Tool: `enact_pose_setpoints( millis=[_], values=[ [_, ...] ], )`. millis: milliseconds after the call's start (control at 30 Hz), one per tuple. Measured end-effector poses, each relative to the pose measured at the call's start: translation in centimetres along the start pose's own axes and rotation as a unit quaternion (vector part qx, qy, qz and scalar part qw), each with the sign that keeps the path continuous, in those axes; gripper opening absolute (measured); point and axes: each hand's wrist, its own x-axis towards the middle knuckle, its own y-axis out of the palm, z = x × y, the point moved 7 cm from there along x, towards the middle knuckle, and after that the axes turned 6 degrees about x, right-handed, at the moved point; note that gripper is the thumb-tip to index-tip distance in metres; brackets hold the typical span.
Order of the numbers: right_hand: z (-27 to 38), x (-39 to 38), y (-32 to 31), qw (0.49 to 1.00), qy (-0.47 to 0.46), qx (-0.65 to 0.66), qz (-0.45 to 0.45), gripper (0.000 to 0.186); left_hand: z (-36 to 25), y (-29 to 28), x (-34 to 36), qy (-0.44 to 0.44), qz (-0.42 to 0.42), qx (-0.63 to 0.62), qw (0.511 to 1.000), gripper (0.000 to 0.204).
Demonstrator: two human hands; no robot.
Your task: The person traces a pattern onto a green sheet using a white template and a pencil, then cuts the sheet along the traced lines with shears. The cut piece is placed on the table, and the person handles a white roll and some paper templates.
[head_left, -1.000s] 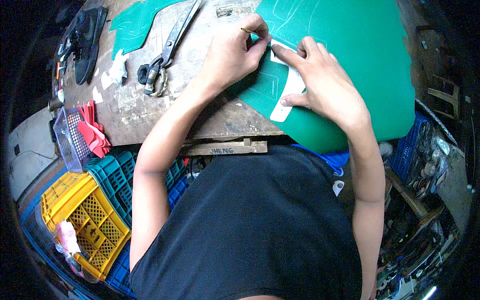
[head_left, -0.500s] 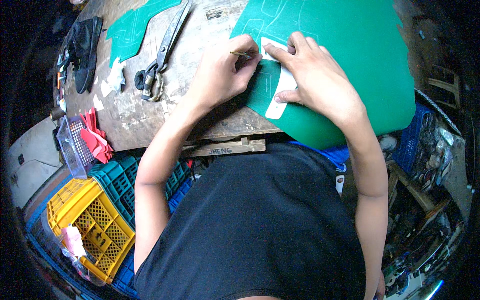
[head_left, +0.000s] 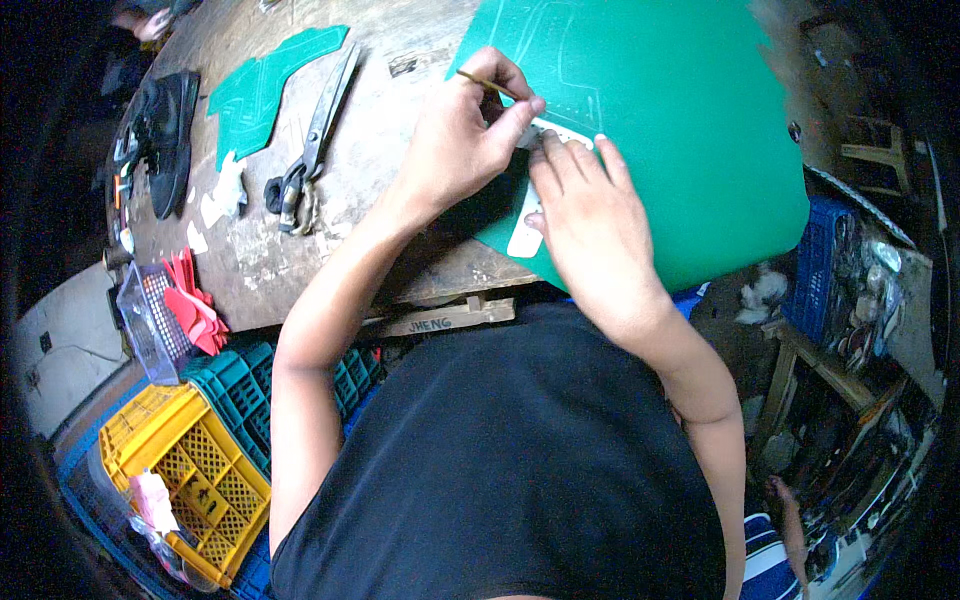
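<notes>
On the green, smooth, flexible-looking sheet [head_left: 710, 190], near its left edge, lies the flat, white, curved template [head_left: 524, 234], partly hidden under the person's right hand [head_left: 600, 215]. That hand is spread palm-down over it, fingers extended and gripping nothing. The left hand [head_left: 470, 130] pinches a thin, brass-coloured, pen-like stick [head_left: 483, 82] between thumb and fingers, its tip close to the template's upper end.

The template looks light, thin and fairly stiff, like card or plastic; it would probably slide on the smooth sheet unless pressed flat, and is best lifted by its free lower end. The sheet seems soft enough to bend, so its outer edge suits a broad hold.

Beneath is the worn, scuffed, brown wooden table [head_left: 370, 105], bearing large, dark metal scissors [head_left: 318, 140] and a black shoe [head_left: 172, 145]. A yellow, latticed plastic crate [head_left: 212, 500] stands below, at left.
</notes>
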Motion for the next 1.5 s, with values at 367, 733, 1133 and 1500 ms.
enact_pose_setpoints(
  millis=[367,733,1133,1500],
  values=[
    [0.3,-2.7,2.3,0.996,0.062,0.058,0.004,0.042,-2.7,3.7,0.7,0.072,0.083,0.024,0.994,0.013],
    [-0.1,-2.9,2.7,0.993,0.062,0.094,0.021,0.038,-3.0,4.4,0.4,0.071,0.101,0.066,0.99,0.012],
    [-0.5,-2.6,2.0,0.993,0.069,0.088,-0.032,0.047,-2.6,0.5,-2.5,0.026,-0.037,-0.092,0.995,0.013],
    [-3.3,-3.0,1.9,0.96,0.135,0.222,-0.099,0.113,-1.6,1.8,-9.0,-0.052,-0.015,-0.016,0.998,0.022]
  ],
)
